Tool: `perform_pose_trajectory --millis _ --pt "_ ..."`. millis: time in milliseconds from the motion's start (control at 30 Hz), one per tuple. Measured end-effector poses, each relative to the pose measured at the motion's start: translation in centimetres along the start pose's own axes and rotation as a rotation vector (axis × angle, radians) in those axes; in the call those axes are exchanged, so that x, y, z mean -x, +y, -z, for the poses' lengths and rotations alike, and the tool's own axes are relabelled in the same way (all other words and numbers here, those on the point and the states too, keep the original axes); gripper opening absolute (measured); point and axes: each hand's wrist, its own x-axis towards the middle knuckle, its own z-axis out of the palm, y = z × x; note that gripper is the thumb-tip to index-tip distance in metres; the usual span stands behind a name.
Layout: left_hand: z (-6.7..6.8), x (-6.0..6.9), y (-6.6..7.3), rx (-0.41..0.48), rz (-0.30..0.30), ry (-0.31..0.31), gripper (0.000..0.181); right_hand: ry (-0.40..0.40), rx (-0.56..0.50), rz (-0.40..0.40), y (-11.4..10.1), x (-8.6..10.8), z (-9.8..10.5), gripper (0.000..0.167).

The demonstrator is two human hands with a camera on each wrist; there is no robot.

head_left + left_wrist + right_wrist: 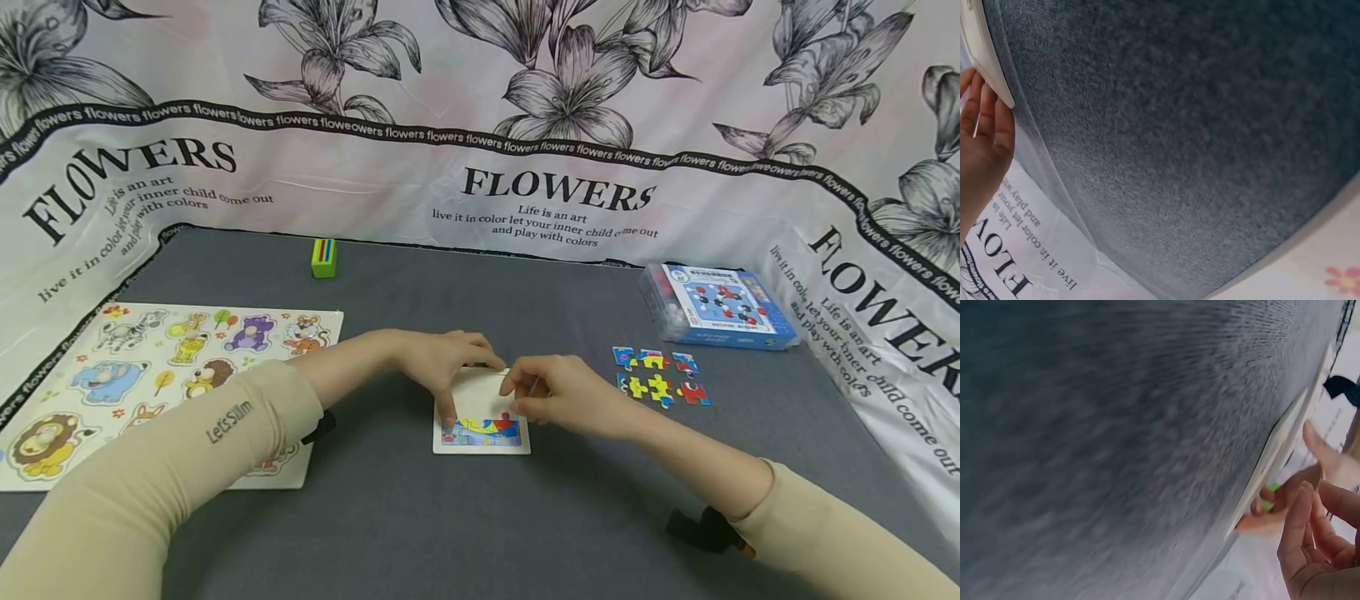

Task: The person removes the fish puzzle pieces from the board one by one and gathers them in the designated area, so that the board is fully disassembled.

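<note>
A small white puzzle board (472, 396) lies on the table in front of the person, with colourful assembled jigsaw pieces (483, 432) along its near side. The left hand (442, 358) grips the board, thumb on its left part and fingers at the far edge. Those fingers show against the board's edge (988, 59) in the left wrist view. Over the board's right side is the right hand (562, 396), its fingers loosely bent. In the right wrist view, this hand (1325, 556) has thumb and index tips close together, with no piece visible between them.
Several loose jigsaw pieces (660, 385) lie right of the board. Behind them sits a blue-lidded plastic box (720, 308). A large animal picture board (172, 333) occupies the left, partly under the left sleeve. At the back stands a green block (324, 260) before a flower-printed cloth (360, 183).
</note>
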Motion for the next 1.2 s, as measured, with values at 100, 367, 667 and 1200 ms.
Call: perform_pose_trajectory --millis 100,367,667,1200 --pt "0.2 0.1 -0.3 0.008 -0.018 -0.029 0.097 -0.020 -0.005 0.004 -0.5 -0.8 -0.7 0.016" --pt "0.5 0.2 -1.3 0.053 -0.040 -0.096 0.102 -0.072 -0.036 0.021 -1.7 -2.2 -2.5 0.016" --pt "0.6 0.0 -1.7 0.063 -0.055 -0.114 0.108 -0.076 0.002 0.079 -1.4 -2.9 -3.7 0.021" --pt "0.6 -0.3 -1.5 0.053 -0.061 -0.118 0.113 -0.060 0.099 0.163 -0.8 -2.9 -4.2 0.030"
